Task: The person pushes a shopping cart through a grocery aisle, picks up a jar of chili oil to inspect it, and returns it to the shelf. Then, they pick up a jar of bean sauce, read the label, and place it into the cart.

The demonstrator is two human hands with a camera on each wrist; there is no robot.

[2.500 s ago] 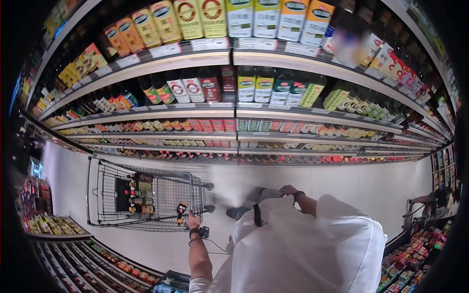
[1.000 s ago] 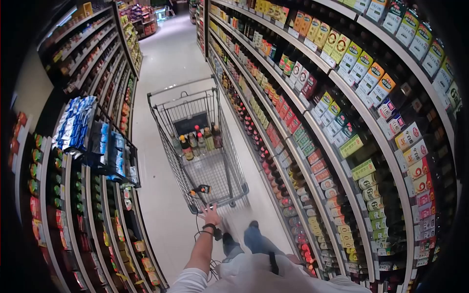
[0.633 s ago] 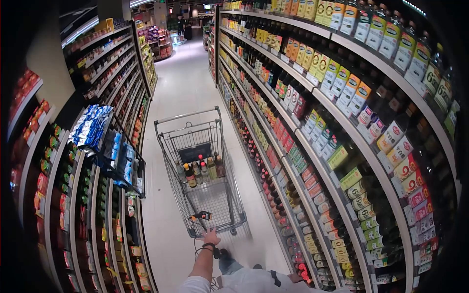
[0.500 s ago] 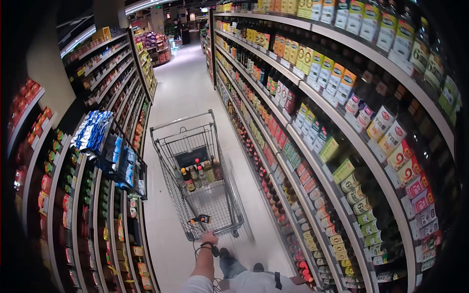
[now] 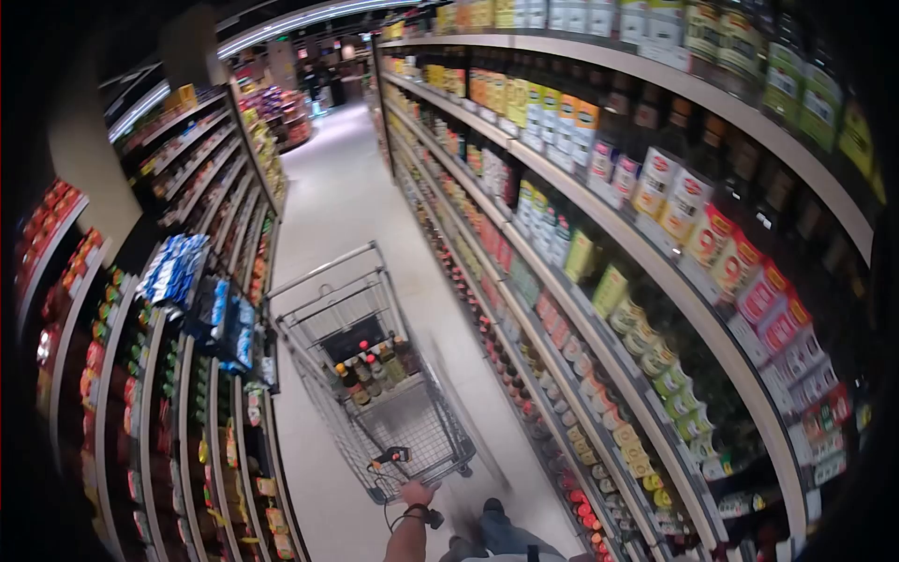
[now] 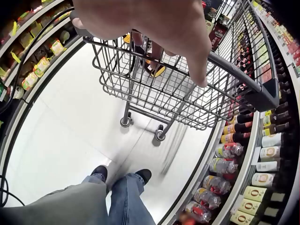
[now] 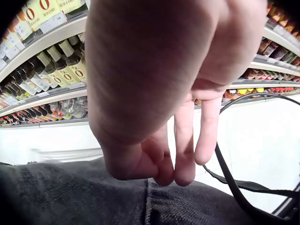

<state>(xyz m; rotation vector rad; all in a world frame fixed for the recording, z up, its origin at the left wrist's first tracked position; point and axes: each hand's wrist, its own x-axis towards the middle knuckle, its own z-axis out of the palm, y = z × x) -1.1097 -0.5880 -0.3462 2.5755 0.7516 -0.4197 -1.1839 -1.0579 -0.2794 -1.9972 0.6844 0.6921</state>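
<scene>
My left hand grips the handle of a wire shopping cart, its fingers over the bar and the thumb along the near side. Several dark sauce bottles with red and yellow caps stand at the front end of the cart basket. Near the handle, a black-and-orange device sits at the cart's near end. My right hand hangs by the dark trousers in the right wrist view, fingers loosely bent and holding nothing.
Shelves of bottles run close along the right. On the left are shelves of packets and a rack of blue packs. Pale floor leads to a distant display. A black cable loops beside my right hand.
My view has swung from facing the bottle shelf to looking down the aisle, the cart now ahead. My left hand, spread on the handle a second ago, curls round it now.
</scene>
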